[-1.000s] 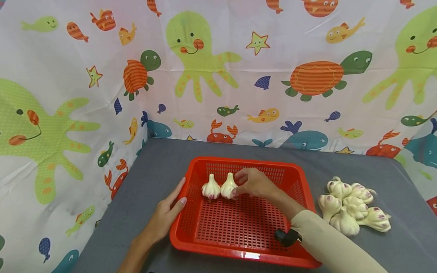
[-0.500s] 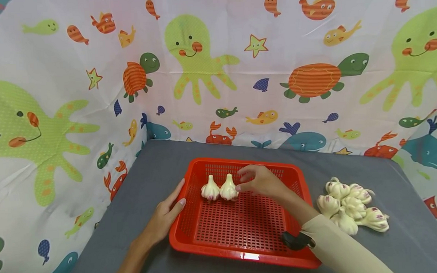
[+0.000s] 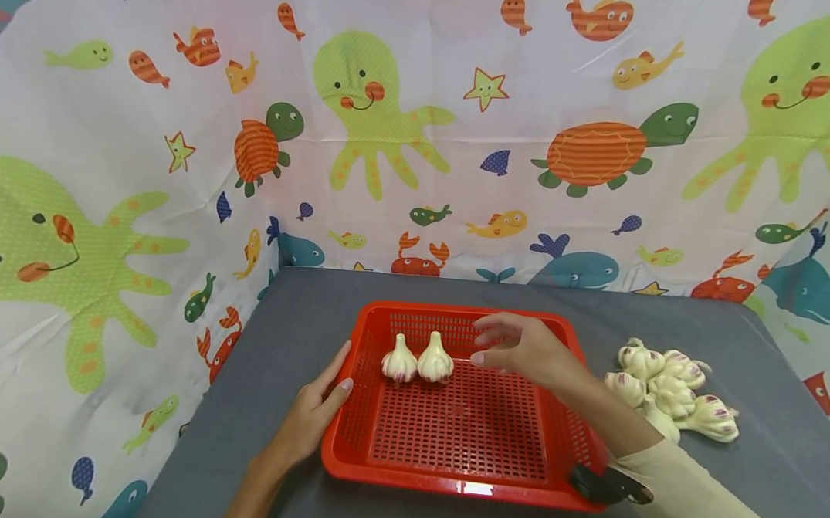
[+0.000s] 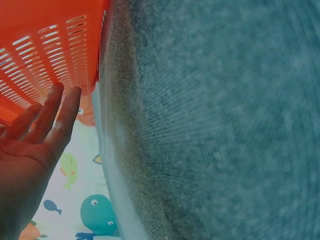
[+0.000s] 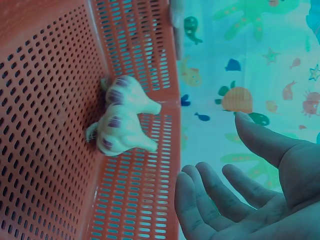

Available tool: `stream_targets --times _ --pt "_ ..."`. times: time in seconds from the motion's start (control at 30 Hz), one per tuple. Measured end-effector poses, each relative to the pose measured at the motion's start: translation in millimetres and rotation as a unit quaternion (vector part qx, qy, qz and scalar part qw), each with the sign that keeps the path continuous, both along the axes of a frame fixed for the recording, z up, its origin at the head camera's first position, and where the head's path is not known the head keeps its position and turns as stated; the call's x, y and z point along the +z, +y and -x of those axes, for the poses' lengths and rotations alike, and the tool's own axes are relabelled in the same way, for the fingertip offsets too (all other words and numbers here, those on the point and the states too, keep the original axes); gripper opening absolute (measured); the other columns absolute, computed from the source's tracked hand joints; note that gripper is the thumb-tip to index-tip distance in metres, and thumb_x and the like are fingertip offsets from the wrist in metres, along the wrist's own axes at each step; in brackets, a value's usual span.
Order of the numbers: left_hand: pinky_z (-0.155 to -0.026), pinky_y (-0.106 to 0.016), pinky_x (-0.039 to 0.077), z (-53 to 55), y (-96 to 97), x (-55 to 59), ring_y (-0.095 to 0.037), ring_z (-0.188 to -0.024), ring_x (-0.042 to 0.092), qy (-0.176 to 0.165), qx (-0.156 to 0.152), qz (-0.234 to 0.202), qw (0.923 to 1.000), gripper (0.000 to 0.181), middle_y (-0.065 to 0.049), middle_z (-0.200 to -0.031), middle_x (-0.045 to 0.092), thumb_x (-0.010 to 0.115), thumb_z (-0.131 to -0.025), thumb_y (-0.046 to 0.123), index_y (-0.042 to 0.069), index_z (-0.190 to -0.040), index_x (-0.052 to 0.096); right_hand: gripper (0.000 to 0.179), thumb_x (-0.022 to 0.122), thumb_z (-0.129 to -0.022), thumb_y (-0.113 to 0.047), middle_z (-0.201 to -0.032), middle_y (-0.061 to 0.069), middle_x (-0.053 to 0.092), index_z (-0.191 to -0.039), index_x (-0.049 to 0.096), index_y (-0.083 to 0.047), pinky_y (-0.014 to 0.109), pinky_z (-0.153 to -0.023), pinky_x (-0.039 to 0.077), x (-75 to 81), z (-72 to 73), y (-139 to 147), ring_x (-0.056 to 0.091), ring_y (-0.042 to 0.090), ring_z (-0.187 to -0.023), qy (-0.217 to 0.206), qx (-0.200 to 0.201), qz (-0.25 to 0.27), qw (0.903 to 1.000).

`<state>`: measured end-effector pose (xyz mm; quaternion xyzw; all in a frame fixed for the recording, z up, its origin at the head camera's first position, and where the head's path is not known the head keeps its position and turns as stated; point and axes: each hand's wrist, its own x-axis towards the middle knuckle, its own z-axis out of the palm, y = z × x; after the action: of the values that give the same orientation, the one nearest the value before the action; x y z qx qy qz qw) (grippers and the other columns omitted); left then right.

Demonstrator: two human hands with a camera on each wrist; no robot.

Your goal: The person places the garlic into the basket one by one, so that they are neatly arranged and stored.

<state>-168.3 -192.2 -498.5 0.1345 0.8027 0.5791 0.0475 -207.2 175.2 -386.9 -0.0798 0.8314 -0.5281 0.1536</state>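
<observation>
A red plastic basket (image 3: 466, 473) with slotted walls sits on the grey table. Two white garlic bulbs with purple streaks, a left bulb (image 3: 399, 362) and a right bulb (image 3: 435, 360), stand side by side inside it, stems up, toward the back left. My left hand (image 3: 307, 418) rests against the basket's left side; in the left wrist view its straight fingers (image 4: 63, 115) touch the outer wall. Over the basket's right half hovers my right hand (image 3: 526, 351), empty, thumb and fingers spread apart. The right wrist view shows both bulbs (image 5: 122, 127) apart from that hand.
A heap of several garlic bulbs (image 3: 674, 394) lies on the table (image 3: 731, 485) to the right of the basket, partly behind my right forearm. A white curtain (image 3: 399, 221) printed with sea animals hangs along the back and sides.
My right hand has let go of the right garlic bulb in the basket and drawn away to the right, its fingers spreading. The left hand and both bulbs stay in place.
</observation>
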Motion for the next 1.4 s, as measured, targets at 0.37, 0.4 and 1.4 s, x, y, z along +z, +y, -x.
stream_targets --times 0.37,0.4,1.4 --pt "-0.083 -0.03 0.062 -0.1 -0.2 -0.8 -0.022 -0.103 0.077 0.004 -0.004 -0.008 1.0 0.06 -0.014 -0.162 0.047 0.05 -0.114 0.033 0.036 -0.169 0.026 0.061 0.085 -0.092 -0.029 -0.126 0.016 0.072 -0.144 0.061 -0.008 0.041 -0.088 0.062 4.0 -23.1 25 0.073 0.023 -0.105 0.013 -0.021 0.015 0.9996" --pt "-0.083 -0.03 0.062 -0.1 -0.4 -0.8 -0.022 -0.102 0.077 0.005 -0.004 -0.008 0.9999 0.06 -0.014 -0.162 0.048 0.05 -0.114 0.033 0.036 -0.169 0.026 0.061 0.084 -0.092 -0.029 -0.126 0.015 0.072 -0.145 0.061 -0.008 0.04 -0.088 0.062 3.6 -25.1 27 0.072 0.024 -0.106 0.015 -0.021 0.016 0.9995" --pt "-0.088 -0.028 0.06 -0.9 1.2 -0.4 -0.021 -0.112 0.073 0.005 0.003 0.002 1.0 0.06 -0.006 -0.166 0.043 0.049 -0.114 0.036 0.037 -0.169 0.025 0.047 0.079 -0.098 -0.019 -0.116 -0.004 0.078 -0.141 0.064 -0.005 0.031 -0.078 0.063 -26.9 -70.8 85 0.074 0.008 -0.101 0.064 -0.166 0.089 0.98"
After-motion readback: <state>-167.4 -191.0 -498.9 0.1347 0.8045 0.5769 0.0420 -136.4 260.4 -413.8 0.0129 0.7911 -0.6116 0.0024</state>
